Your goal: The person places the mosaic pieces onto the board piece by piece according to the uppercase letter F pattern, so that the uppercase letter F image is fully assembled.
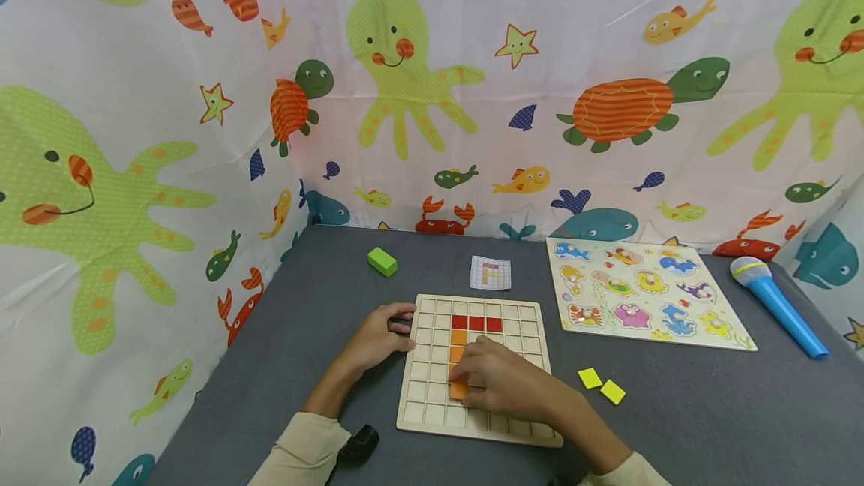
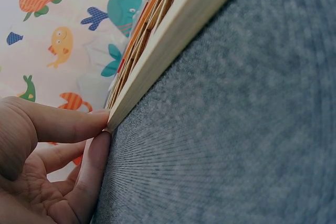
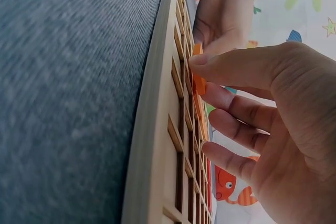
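A wooden grid board lies on the grey table, with red square tiles in a row and orange square tiles in a column below. At the board's left edge, my left hand pinches the rim between thumb and finger, seen closely in the left wrist view. Over the orange column, my right hand holds an orange tile between thumb and fingers; in the right wrist view it stands tilted at the grid. Part of the column is hidden under that hand.
Two yellow tiles lie right of the board. Behind it are a pattern card and a green block. A sea-animal puzzle and a blue toy microphone lie at the right. A printed curtain surrounds the table.
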`<state>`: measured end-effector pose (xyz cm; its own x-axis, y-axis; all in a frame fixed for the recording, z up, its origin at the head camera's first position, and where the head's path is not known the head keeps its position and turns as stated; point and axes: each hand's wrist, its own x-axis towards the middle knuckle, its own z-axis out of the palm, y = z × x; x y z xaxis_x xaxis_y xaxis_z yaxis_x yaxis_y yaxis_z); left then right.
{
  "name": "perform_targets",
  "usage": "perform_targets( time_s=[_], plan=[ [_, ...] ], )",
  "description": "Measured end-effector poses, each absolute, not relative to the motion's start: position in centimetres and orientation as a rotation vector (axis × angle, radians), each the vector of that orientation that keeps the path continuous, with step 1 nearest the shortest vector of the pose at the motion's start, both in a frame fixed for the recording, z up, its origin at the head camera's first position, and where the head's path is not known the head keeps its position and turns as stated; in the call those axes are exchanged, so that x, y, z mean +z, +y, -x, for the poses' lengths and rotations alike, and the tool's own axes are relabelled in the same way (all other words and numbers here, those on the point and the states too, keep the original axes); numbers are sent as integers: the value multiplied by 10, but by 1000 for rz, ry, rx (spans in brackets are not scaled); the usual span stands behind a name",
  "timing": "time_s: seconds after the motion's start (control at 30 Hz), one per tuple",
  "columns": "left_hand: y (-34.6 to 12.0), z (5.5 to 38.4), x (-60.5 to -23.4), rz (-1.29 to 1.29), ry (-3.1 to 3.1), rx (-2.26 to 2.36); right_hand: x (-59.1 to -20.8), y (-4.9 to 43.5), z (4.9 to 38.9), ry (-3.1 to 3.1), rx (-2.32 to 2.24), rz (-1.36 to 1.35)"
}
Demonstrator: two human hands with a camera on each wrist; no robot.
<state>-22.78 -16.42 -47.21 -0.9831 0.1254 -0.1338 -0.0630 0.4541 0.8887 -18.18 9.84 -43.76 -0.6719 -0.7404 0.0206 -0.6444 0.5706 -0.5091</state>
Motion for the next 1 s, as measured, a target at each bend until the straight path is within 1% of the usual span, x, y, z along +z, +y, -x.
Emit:
perform_targets(
  time_s=[0.2,0.63,1.0],
  plan=[
    [-166,228,-474,-58,2519,1555,-436,96,182,2599,-706,1199],
    [-166,228,-475,-55,2518,1563,-435,96,181,2569,-728,1147],
    [-166,228,-475,-69,2512,1572,-432,107,183,2580,-736,1119]
  ],
)
